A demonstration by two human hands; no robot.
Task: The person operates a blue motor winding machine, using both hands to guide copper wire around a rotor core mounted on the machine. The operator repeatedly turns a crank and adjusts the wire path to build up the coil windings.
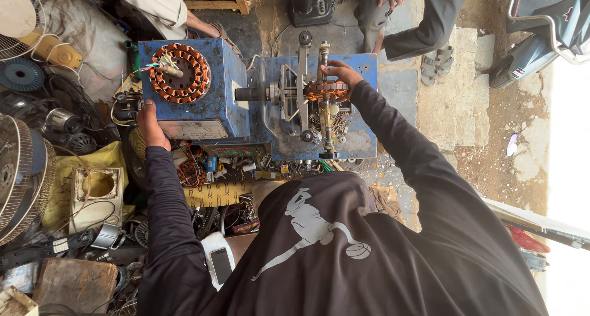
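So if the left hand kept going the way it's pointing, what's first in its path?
Probably the copper-wound stator on top of the blue box. The left hand rests at the box's near edge, fingers aimed up toward it; depth is unclear.

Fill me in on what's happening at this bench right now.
A person in a dark long-sleeved top leans over a blue metal winding machine. Their right hand rests on a copper-wound coil piece mounted on the machine's shaft. Their left hand presses against the side of a blue metal box, on top of which lies a round copper-wound stator. Another person's sandalled feet stand beyond.
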